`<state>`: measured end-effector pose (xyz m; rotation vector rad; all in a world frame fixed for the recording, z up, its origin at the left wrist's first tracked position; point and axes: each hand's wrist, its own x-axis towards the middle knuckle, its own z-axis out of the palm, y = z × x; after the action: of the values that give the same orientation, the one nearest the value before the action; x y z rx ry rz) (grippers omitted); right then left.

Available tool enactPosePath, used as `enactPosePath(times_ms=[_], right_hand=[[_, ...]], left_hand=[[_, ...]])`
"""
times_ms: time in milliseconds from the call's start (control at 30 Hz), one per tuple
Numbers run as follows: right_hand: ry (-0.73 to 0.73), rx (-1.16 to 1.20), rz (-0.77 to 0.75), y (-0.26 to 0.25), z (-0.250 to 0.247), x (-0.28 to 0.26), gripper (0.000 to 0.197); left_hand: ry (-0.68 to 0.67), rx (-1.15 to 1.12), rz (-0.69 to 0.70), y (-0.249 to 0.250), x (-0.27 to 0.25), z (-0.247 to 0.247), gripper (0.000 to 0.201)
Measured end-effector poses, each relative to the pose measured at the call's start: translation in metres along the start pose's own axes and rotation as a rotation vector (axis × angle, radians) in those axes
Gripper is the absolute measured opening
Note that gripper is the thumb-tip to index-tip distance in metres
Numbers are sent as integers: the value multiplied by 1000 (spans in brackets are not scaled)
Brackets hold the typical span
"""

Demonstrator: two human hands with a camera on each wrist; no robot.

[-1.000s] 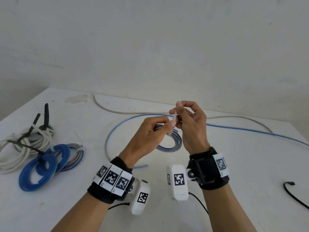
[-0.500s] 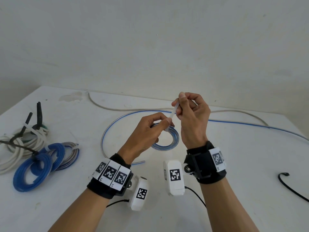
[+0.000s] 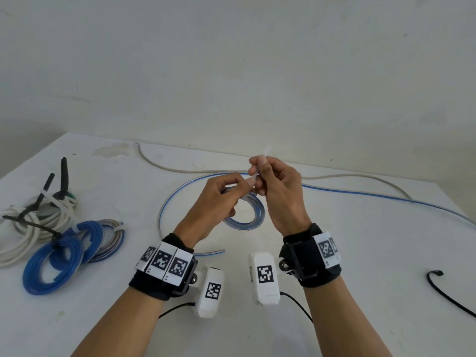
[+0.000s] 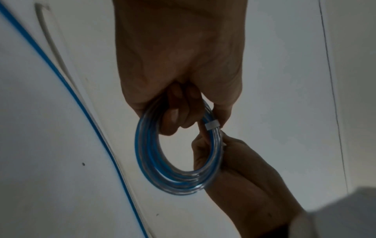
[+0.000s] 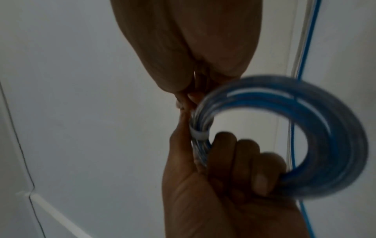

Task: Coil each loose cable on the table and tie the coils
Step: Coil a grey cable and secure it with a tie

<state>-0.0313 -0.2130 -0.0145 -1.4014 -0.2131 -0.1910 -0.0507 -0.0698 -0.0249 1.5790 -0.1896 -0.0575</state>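
A small coil of blue-and-clear cable [image 3: 248,219] hangs just above the table [image 3: 334,253], gripped by my left hand [image 3: 239,186] with fingers through its ring. A white zip tie [image 4: 211,126] is wrapped round the coil [image 4: 175,162] beside the left thumb. My right hand [image 3: 260,173] pinches the tie's tail [image 3: 266,151], which sticks up above its fingers. In the right wrist view the tie band [image 5: 199,135] sits tight on the blurred coil [image 5: 317,128].
Tied coils lie at the left: a white bundle [image 3: 31,222], blue coils [image 3: 51,266] and a grey-blue one [image 3: 113,235]. A loose blue-clear cable [image 3: 360,194] and a grey cable [image 3: 175,168] run along the back. A black cable [image 3: 443,292] lies at the right.
My right hand has drawn the zip tie's tail up and away from the left hand, so its end now shows above the fingers. The left hand keeps hold of the coil.
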Motion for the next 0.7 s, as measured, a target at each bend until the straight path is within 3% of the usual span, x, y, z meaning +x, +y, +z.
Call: enactPosePath(times_ms=[233,367,467,567,633,700], right_hand=[[168,39,-26,2,1,-5,23],[112,233,91,-1,13,-13,21],[33,328,117,-10,36,-21,19],[-48,153,25,-22,72,-27,25],[-83,10,-39,-30,99,-28,30],[-120,-48,-66,-33,126,-28,29]], left_hand=[[-77,-87,-20,-8,0,8,27],[-110,-150,-78,-6,-10,-6,31],[-71,-380,-162,-5,-20,-23,44],[10,-495,-167,-5,-39,-55,57],[23,-413,-146,-2,-61,-81,66],[30,-261,-115,5,-90,-105,56]])
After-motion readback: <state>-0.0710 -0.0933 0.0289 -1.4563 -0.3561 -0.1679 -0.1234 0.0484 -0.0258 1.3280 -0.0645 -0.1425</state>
